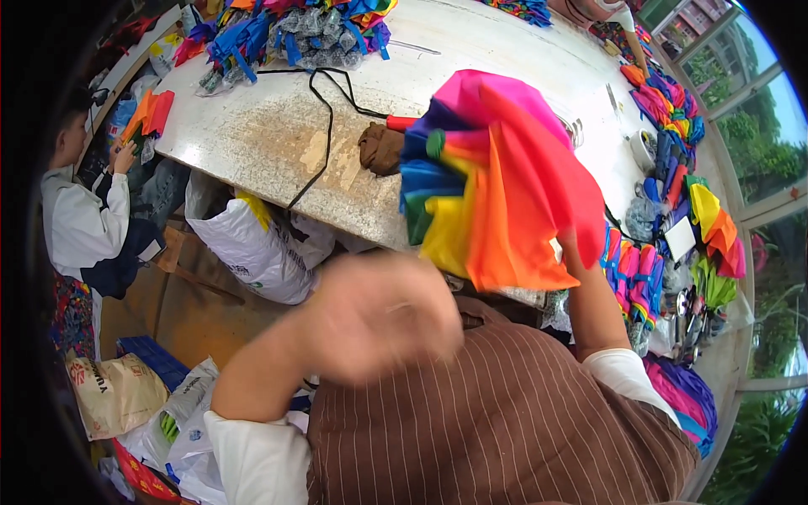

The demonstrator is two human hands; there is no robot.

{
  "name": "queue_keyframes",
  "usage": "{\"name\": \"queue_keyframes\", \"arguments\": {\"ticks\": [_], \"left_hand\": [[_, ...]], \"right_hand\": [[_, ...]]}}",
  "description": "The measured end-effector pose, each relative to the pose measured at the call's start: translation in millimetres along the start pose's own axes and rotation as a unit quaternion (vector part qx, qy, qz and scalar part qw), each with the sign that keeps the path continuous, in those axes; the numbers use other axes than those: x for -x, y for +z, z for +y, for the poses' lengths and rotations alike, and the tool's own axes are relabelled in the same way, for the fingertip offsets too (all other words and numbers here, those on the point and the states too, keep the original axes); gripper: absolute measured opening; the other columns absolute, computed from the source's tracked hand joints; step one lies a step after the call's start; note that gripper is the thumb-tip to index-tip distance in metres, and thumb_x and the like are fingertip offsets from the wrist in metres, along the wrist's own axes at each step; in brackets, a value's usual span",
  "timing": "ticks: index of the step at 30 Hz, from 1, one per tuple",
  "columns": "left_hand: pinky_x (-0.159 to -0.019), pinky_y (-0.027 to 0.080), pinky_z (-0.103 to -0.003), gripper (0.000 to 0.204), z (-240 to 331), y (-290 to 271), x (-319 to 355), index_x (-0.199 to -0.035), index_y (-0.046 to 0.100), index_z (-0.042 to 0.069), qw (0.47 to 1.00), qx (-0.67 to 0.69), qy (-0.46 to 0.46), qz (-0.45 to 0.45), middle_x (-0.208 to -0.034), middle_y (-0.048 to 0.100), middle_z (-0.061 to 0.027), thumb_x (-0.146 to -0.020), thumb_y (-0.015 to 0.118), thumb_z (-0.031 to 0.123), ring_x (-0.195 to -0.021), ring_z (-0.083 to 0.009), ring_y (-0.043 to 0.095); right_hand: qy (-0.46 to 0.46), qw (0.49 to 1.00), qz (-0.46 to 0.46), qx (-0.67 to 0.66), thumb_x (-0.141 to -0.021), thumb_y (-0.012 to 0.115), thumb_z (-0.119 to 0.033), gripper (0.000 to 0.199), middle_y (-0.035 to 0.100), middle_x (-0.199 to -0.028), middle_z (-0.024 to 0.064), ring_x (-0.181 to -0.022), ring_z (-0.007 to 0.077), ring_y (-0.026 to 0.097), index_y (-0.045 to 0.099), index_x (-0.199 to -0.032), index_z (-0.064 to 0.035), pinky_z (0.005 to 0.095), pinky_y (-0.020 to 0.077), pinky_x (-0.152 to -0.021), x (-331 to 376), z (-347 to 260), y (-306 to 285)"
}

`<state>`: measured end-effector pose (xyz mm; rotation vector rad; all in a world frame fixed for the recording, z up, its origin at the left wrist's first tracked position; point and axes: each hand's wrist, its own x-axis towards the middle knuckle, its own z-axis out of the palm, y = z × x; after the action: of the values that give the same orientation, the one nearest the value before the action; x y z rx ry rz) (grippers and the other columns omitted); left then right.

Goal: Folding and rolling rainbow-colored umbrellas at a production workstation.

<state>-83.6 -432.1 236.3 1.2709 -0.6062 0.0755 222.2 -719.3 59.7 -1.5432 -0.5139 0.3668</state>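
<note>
A rainbow umbrella (513,194) hangs loosely gathered over the table's near edge, its panels running from pink and red to yellow and blue. A small round green piece (435,143) shows on its left side. My right hand (572,246) is closed on the umbrella from the right, most of its fingers hidden by the cloth. My left hand (383,311) is raised in front of my apron, left of the umbrella and apart from it. Motion smears its fingers. On the table beside the umbrella lie a brown cloth bundle (380,150) and a red-handled tool (401,123) with a black cord.
Bundled umbrellas (311,38) are heaped at the far side of the worn white table (244,118). More colourful umbrellas (631,278) and a tape roll (643,150) line the right. White sacks (248,244) stand below left. A person (88,202) handles orange cloth there; another's arm (635,50) reaches in far right.
</note>
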Motion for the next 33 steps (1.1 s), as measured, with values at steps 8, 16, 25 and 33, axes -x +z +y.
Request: {"name": "queue_keyframes", "arguments": {"ticks": [8,16,25,33], "left_hand": [[-0.099,0.039,-0.033,0.035,-30.6,-60.8,-32.9,-0.123,0.052,-0.002,0.959,-0.175,-0.21,0.068,-0.123,0.054,-0.0154,-0.095,0.048,0.02,-0.116,-0.0222,0.05],[-0.09,0.044,-0.032,0.03,-6.4,-113.6,-49.8,-0.115,0.059,0.005,0.971,-0.142,-0.06,0.183,-0.109,0.062,-0.0127,-0.091,0.055,0.024,-0.1,-0.0205,0.06],[-0.104,0.033,-0.032,0.044,-57.9,-88.5,-46.5,-0.134,0.046,0.01,0.96,-0.137,0.049,0.239,-0.136,0.046,-0.0125,-0.091,0.053,0.017,-0.123,-0.0202,0.045],[-0.094,0.041,-0.028,0.031,-49.4,-93.1,-41.1,-0.12,0.056,0.004,0.964,-0.118,-0.105,0.213,-0.114,0.06,-0.0046,-0.092,0.055,0.017,-0.105,-0.0132,0.056]], "right_hand": [[-0.492,0.63,0.112,0.59,-0.065,0.059,-0.019,0.021,0.059,-0.085,-0.0001,-0.087,0.0204,0.057,0.062,-0.085,-0.0138,0.0381,0.0387,-0.086,19.7,-91.7,56.2],[-0.397,0.671,0.071,0.622,-0.063,0.06,-0.014,0.026,0.059,-0.087,0.0008,-0.088,0.0221,0.056,0.064,-0.088,-0.0152,0.0366,0.0402,-0.084,28.5,-77.9,35.7],[-0.472,0.625,0.011,0.621,-0.065,0.058,-0.018,0.019,0.06,-0.083,-0.0014,-0.083,0.0172,0.057,0.062,-0.084,-0.0152,0.0359,0.0426,-0.081,38.3,-107.1,66.8],[0.295,0.943,0.087,-0.128,-0.092,0.053,-0.044,0.055,0.058,-0.113,0.0105,-0.104,0.0182,0.056,0.05,-0.126,-0.0013,0.0287,0.0458,-0.089,54.7,-192.6,155.3]]}}
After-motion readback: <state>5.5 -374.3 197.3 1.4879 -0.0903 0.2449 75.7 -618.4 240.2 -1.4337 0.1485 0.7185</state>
